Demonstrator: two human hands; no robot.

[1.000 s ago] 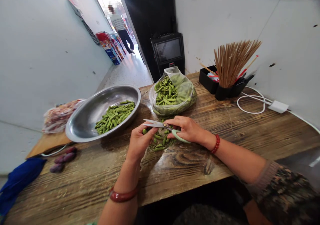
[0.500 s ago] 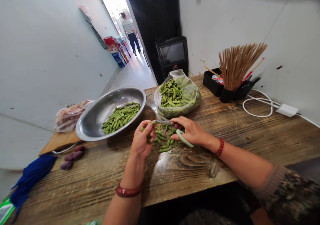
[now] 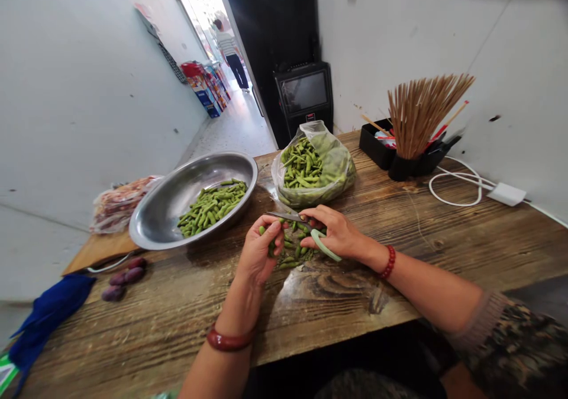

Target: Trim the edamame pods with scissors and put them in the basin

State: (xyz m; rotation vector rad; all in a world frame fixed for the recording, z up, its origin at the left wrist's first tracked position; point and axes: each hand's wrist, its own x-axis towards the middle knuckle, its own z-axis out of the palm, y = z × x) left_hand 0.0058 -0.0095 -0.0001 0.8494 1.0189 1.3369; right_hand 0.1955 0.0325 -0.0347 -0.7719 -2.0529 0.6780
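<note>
My left hand (image 3: 261,248) is closed around a few green edamame pods (image 3: 271,246), partly hidden by the fingers. Scissors (image 3: 326,246) with pale green handles are gripped in my right hand (image 3: 335,233). Their blades point left and reach over the fingertips of my left hand. Loose pods and small trimmings (image 3: 290,251) lie on the table beneath both hands. Beyond my left hand, a wide steel basin (image 3: 155,209) holds a heap of pods (image 3: 213,208). An open clear plastic bag (image 3: 339,174) full of pods stands behind my right hand.
On the wooden table (image 3: 177,328), several dark red fruits (image 3: 126,276) and a blue cloth (image 3: 53,304) lie at left. A bundled plastic bag (image 3: 119,203) sits behind the basin. Skewers (image 3: 421,115) stand in a black holder (image 3: 402,168) beside a white cable (image 3: 457,203). A person (image 3: 231,52) is in the doorway.
My left hand has shifted slightly right, closer to the scissors, and the pods in it have turned. The scissors stay in my right hand. The view has moved a little.
</note>
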